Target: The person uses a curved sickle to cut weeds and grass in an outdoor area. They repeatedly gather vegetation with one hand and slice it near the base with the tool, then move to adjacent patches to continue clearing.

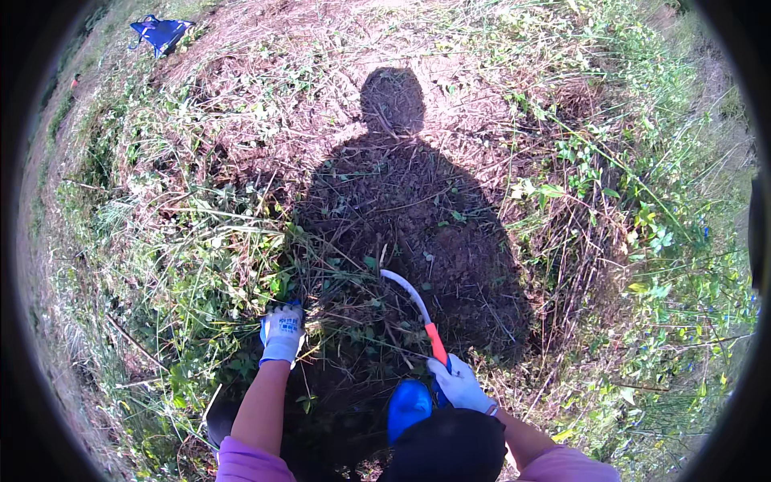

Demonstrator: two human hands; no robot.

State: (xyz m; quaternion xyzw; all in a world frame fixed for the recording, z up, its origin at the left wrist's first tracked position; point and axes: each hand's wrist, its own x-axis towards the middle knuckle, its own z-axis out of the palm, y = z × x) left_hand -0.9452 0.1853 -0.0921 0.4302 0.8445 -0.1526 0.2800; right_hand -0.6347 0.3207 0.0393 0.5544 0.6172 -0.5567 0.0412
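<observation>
My right hand (461, 382), in a white work glove, grips the handle of a curved sickle (435, 342). The handle is orange and blue, and the pale curved blade reaches up and left over the shaded ground. To the left, my left hand (283, 328), in a white and blue glove bearing writing, rests among cut grass and weeds (337, 280). Its fingertips are partly buried in the stems, so whether they are closed on any cannot be told. The sickle's tip lies to the right of the left hand, apart from it.
A blue boot tip (409, 406) shows beside the right hand. Green weeds (199, 253) cover the left side, and taller plants and dry stems (593, 241) stand at the right. A blue bag-like thing (161, 34) lies at the far upper left. My shadow (409, 211) falls across soil.
</observation>
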